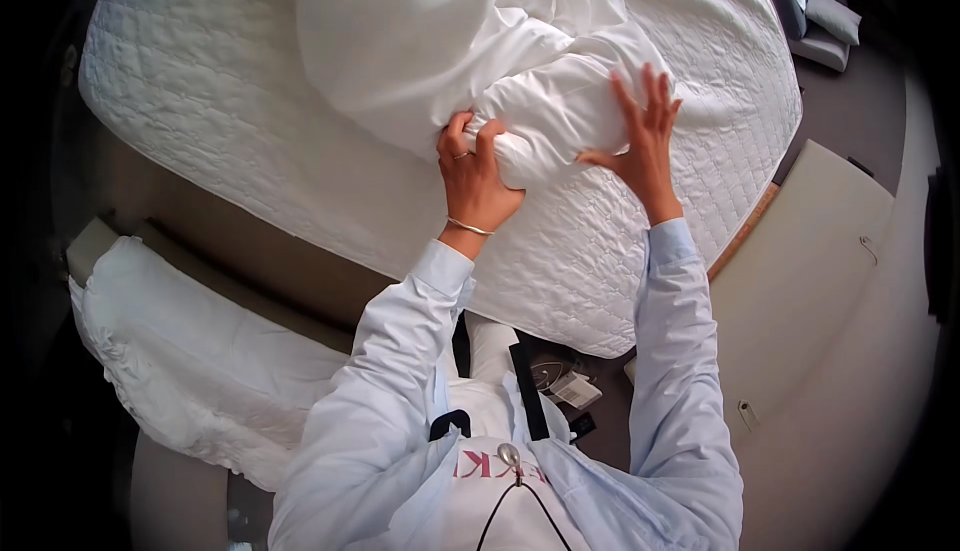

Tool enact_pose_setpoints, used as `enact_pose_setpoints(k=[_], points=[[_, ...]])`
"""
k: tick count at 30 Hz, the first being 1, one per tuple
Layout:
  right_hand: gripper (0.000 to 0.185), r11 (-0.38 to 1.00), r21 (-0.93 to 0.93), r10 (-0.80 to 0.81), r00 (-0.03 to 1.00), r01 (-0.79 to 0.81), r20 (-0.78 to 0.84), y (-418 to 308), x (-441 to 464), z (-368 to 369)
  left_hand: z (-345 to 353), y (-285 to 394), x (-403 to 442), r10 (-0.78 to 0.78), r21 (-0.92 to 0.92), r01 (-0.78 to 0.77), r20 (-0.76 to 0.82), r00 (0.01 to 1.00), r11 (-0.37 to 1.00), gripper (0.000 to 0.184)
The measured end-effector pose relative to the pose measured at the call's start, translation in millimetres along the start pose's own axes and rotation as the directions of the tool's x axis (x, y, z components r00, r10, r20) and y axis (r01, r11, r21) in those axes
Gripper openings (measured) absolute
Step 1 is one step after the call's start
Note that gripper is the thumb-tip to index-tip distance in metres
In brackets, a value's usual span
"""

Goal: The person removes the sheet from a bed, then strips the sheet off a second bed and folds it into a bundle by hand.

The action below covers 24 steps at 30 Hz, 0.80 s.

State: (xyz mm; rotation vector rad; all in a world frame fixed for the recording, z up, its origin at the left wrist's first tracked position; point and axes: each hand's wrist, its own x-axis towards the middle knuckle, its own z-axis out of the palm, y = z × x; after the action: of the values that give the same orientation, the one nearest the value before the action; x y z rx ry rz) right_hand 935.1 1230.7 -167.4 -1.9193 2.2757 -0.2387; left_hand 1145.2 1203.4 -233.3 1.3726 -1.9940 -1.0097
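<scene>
A bunched white duvet (400,46) lies over the quilted mattress pad (210,91) on the bed. My left hand (478,176), wearing a ring and a bracelet, has its fingers curled into the near edge of the duvet. To the right, my right hand (645,141) is open with its fingers spread, beside the duvet's right edge. Whether its fingertips touch the fabric I cannot tell. Folds hide what lies under the raised part of the duvet.
A bench at lower left carries crumpled white bedding (200,341). A beige panel (800,251) stands close to the bed's right side. On the floor by my legs are a white box (576,389) and cables. A sofa with a grey cushion (832,17) is at upper right.
</scene>
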Motion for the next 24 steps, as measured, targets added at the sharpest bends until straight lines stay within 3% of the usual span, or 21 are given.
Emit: enact_pose_setpoints(k=[1,2,3,4,5,7,8,10,13,15,17,21,24], points=[[0.095,0.994,-0.006,0.106,0.984,-0.108,-0.141,10,2,1,0,0,1,-0.007,-0.021,0.008,0.009,1.000,1.000,0.069],[0.095,0.993,-0.003,0.112,0.983,-0.114,-0.146,20,6,1,4,-1,0,-0.001,-0.018,0.001,0.012,1.000,1.000,0.069],[0.083,0.920,0.327,0.240,0.970,-0.214,-0.040,29,13,0,7,-3,-2,-0.007,-0.036,0.007,-0.002,1.000,0.999,0.065],[0.074,0.729,0.609,0.322,0.942,-0.314,0.100,35,18,1,8,-4,-4,-0.011,-0.053,0.010,-0.017,1.000,0.999,0.061],[0.074,0.724,0.614,0.329,0.940,-0.315,0.095,36,20,8,9,-5,-3,-0.002,-0.048,0.001,-0.012,1.000,0.999,0.061],[0.058,0.582,0.616,0.543,0.818,-0.531,0.191,30,18,28,9,-2,-5,-0.120,-0.033,0.121,0.038,0.992,0.992,0.052],[0.058,0.580,0.621,0.545,0.818,-0.527,0.185,27,16,33,6,1,-6,-0.112,-0.030,0.113,0.037,0.993,0.993,0.052],[0.053,0.394,0.703,0.669,0.709,-0.593,0.223,20,14,37,-9,7,-4,-0.153,0.011,0.153,0.148,0.977,0.988,0.041],[0.053,0.280,0.854,0.599,0.775,-0.438,0.201,7,-7,21,-47,34,-16,-0.115,0.073,0.104,0.165,0.980,0.992,0.038],[0.047,0.214,0.860,0.576,0.771,-0.463,0.272,-7,-36,-3,-81,65,-41,-0.089,0.113,0.075,0.129,0.988,0.991,0.037],[0.043,-0.080,0.951,0.531,0.794,-0.300,0.295,-26,-69,-24,-111,87,-73,-0.011,0.210,-0.025,0.166,0.986,0.977,0.035],[0.035,-0.400,0.887,0.397,0.829,-0.230,0.394,-50,-148,-19,-154,111,-135,0.092,0.333,-0.139,0.152,0.984,0.932,0.032],[0.035,-0.249,0.954,0.325,0.913,-0.168,0.246,-68,-213,0,-167,115,-184,0.137,0.404,-0.201,0.183,0.974,0.892,0.032]])
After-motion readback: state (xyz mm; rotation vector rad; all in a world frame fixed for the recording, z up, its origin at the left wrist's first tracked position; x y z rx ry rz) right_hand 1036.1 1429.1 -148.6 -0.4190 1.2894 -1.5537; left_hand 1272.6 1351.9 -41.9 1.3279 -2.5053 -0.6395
